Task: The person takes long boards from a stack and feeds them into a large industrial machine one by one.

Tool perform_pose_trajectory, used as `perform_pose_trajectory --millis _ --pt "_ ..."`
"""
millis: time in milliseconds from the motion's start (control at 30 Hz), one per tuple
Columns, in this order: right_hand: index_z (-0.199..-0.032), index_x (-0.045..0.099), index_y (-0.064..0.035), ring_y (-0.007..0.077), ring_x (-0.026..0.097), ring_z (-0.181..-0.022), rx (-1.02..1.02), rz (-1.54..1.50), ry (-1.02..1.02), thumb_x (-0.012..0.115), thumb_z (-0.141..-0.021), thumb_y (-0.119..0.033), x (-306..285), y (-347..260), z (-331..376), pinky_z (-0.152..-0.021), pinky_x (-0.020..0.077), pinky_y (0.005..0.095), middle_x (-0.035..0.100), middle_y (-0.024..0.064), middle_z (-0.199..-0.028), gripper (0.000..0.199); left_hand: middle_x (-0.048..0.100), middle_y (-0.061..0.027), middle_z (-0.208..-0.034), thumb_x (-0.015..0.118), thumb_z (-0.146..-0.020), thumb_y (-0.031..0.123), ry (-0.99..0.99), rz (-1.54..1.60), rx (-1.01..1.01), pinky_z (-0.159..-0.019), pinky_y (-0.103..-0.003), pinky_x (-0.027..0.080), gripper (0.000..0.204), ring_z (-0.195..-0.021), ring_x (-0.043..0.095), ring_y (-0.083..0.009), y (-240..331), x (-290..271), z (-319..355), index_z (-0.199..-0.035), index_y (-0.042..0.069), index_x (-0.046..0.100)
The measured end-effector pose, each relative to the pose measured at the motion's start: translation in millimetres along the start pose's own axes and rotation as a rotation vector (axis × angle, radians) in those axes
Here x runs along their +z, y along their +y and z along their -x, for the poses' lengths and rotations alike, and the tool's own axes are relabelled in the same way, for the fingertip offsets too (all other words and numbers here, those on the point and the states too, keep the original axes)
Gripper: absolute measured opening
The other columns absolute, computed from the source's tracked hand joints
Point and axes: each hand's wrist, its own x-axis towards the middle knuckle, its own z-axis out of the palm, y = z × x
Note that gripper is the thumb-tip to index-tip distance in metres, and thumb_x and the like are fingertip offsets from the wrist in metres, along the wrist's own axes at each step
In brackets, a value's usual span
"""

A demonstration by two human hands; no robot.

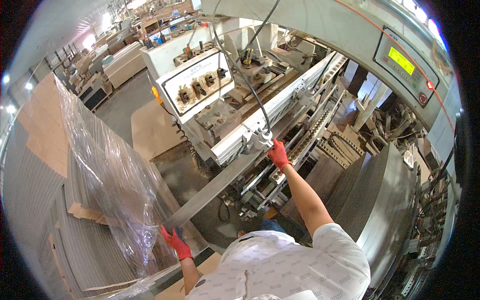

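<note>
In a red glove, my left hand (176,243) is at the near end of a long, narrow grey panel (212,191), its fingers closed about the end. The panel runs up and to the right, passing under a white clamp cylinder (261,140) on a machine's silver beam (287,100). My right hand (279,154), also red-gloved, reaches forward to the right side of that cylinder. Its fingers are curled there, and what they grip is partly hidden. Below it run the machine's slotted rails (305,145).
Stacked panels under clear plastic film (112,185) stand at left. Another stack of dark panels (370,190) is at right. A white box with black knobs (195,85) stands ahead, and a control panel with a lit yellow screen (401,61) is upper right. Cables hang above.
</note>
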Motion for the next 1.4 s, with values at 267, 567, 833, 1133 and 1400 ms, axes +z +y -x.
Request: perform_pose_trajectory --millis 267,567,833,1133,1400 --pt "-0.111 0.055 0.0015 0.0410 0.056 -0.112 0.075 -0.173 -0.094 0.064 -0.077 -0.010 -18 -3 -5 -0.091 0.0490 0.0424 0.057 0.0264 -0.117 0.037 0.038 -0.0191 -0.154 0.066 -0.089 0.021 0.054 -0.580 0.262 -0.119 -0.045 0.024 0.068 -0.143 0.033 -0.0356 12 16 3 -0.149 0.003 0.039" --pt "-0.117 0.060 -0.0054 0.0388 0.059 -0.103 -0.287 0.030 0.099 0.060 -0.083 -0.007 -46 -36 59 -0.089 0.0490 0.0454 0.060 0.0163 -0.115 0.034 0.045 -0.0185 -0.145 0.078 -0.074 0.043 -0.308 -1.344 0.482 -0.110 -0.064 0.025 0.079 -0.135 0.040 -0.0386 111 57 21 -0.141 0.014 0.046" --pt "-0.108 0.066 -0.0135 0.0377 0.064 -0.095 -0.146 0.035 0.145 0.059 -0.084 -0.006 -62 -45 91 -0.079 0.0530 0.0440 0.063 0.0121 -0.116 0.026 0.057 -0.0063 -0.122 0.083 -0.065 0.036 -0.150 -1.547 0.497 -0.099 -0.062 0.033 0.068 -0.123 0.049 -0.0295 99 92 13 -0.123 0.021 0.054" --pt "-0.103 0.065 -0.0114 0.0378 0.065 -0.090 -0.178 -0.018 0.147 0.062 -0.082 -0.006 -63 -42 89 -0.078 0.0522 0.0440 0.063 0.0120 -0.115 0.022 0.056 -0.0041 -0.122 0.082 -0.065 0.031 -0.126 -1.606 0.440 -0.099 -0.060 0.034 0.066 -0.122 0.050 -0.0277 97 92 17 -0.123 0.023 0.052" --pt "-0.099 0.066 -0.0112 0.0376 0.065 -0.088 -0.149 -0.020 0.196 0.062 -0.082 -0.006 -62 -42 87 -0.075 0.0527 0.0435 0.064 0.0117 -0.112 0.018 0.057 -0.0039 -0.121 0.080 -0.068 0.029 -0.124 -1.494 0.514 -0.102 -0.061 0.032 0.060 -0.122 0.050 -0.0279 94 92 19 -0.122 0.023 0.054"
